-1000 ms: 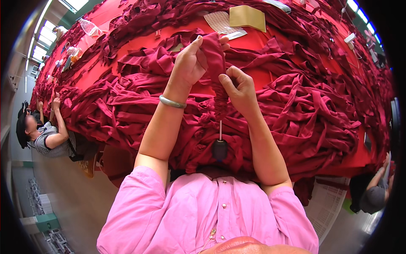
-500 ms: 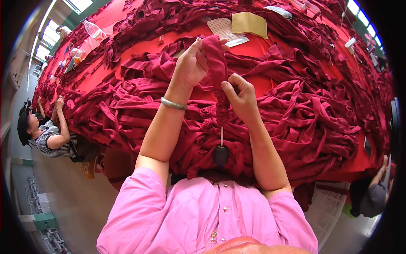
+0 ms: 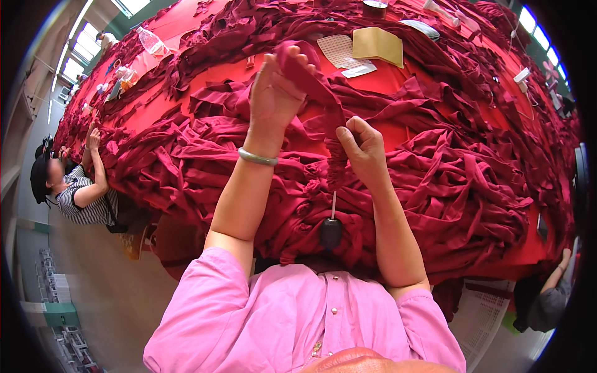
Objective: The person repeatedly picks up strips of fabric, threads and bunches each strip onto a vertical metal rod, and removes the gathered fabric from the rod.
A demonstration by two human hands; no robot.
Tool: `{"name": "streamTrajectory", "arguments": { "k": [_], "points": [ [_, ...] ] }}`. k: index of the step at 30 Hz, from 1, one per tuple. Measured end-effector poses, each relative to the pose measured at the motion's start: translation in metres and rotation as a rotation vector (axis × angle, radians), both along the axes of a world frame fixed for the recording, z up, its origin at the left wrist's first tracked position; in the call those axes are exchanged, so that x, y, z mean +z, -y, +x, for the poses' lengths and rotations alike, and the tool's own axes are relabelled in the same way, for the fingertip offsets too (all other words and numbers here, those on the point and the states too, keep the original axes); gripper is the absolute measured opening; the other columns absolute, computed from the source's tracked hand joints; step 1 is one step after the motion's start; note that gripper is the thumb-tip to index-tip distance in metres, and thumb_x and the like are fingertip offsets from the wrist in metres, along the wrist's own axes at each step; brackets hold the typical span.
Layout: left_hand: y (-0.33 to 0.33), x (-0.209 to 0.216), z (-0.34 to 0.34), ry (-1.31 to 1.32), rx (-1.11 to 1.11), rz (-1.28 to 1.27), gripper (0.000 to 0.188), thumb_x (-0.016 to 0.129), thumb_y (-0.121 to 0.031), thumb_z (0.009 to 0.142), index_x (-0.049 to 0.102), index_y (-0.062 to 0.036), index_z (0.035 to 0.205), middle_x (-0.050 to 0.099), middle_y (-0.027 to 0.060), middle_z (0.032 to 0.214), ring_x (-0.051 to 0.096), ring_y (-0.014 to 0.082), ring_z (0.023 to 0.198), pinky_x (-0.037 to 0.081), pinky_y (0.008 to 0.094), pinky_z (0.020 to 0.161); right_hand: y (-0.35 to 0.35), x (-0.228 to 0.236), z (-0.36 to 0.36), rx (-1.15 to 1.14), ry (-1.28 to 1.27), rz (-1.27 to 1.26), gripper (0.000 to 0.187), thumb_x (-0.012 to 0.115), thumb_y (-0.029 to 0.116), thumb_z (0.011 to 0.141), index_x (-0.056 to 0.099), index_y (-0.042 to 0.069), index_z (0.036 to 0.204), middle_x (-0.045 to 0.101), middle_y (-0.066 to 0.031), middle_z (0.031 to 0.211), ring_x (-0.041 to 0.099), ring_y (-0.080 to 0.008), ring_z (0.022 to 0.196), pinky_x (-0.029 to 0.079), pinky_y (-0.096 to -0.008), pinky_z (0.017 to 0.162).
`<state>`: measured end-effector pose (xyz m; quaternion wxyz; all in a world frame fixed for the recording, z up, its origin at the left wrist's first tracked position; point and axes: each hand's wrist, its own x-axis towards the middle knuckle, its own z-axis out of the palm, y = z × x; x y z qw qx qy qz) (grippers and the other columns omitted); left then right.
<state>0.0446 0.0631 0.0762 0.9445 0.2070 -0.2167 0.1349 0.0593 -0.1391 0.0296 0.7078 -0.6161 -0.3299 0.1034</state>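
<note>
A dark red fabric strip (image 3: pixel 320 89) runs from my left hand (image 3: pixel 273 105) down to a thin metal rod (image 3: pixel 334 204) with a dark handle (image 3: pixel 330 234). Along the upper rod the cloth is bunched into tight folds. My left hand is raised, palm turned up, the strip looping around its fingers. Lower down, my right hand (image 3: pixel 364 146) pinches the strip with curled fingers beside the top of the folds. The rod's tip is hidden inside the cloth. The handle rests against the heaped fabric in front of my body.
Heaps of dark red strips (image 3: pixel 435 186) cover the red table (image 3: pixel 227 81). Beyond my hands lie a yellow folded card (image 3: pixel 378 46), a patterned paper sheet (image 3: pixel 342 51) and a plastic bottle (image 3: pixel 152 42). A person in stripes (image 3: pixel 84 202) works at left; another person's arm (image 3: pixel 555 273) shows at right.
My left hand has turned and tilted back, and the strip now loops over its fingers instead of standing straight up. My right hand still pinches the strip. The whole view has shifted slightly.
</note>
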Motion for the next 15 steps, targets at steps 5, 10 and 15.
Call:
{"name": "streamTrajectory", "arguments": {
  "k": [5,10,15],
  "points": [
    [-0.026,0.013,-0.051,0.116,0.235,-0.05,0.027,0.056,-0.028,0.094,0.058,-0.0053,0.109,0.063,0.0049,0.101,0.057,0.0207,0.103,0.043,0.0409,0.097,0.002,0.003,-0.003,0.037,-0.027,0.035,0.025,0.059,0.008,0.091,0.044,0.006,0.071,0.032,0.0086,0.062,0.027,-0.0007,0.057,0.022,-0.0221,0.047],
    [-0.024,-0.008,-0.132,0.239,0.343,0.166,0.026,0.056,-0.035,0.092,0.065,-0.0107,0.091,0.064,-0.0006,0.093,0.055,0.0152,0.09,0.038,0.0366,0.091,0.001,0.004,-0.004,0.019,0.009,0.032,0.025,0.06,0.008,0.091,0.044,0.006,0.071,0.032,0.0089,0.063,0.027,-0.0004,0.057,0.022,-0.0217,0.047],
    [0.061,-0.014,-0.205,-0.077,0.588,0.785,0.029,0.057,-0.037,0.091,0.062,-0.0109,0.081,0.068,0.0039,0.075,0.063,0.023,0.069,0.046,0.0454,0.084,0.0,-0.002,0.0,-0.001,0.006,0.006,0.025,0.06,0.008,0.091,0.045,0.007,0.071,0.032,0.0094,0.062,0.028,0.0002,0.057,0.021,-0.0214,0.047]
  ]
}}
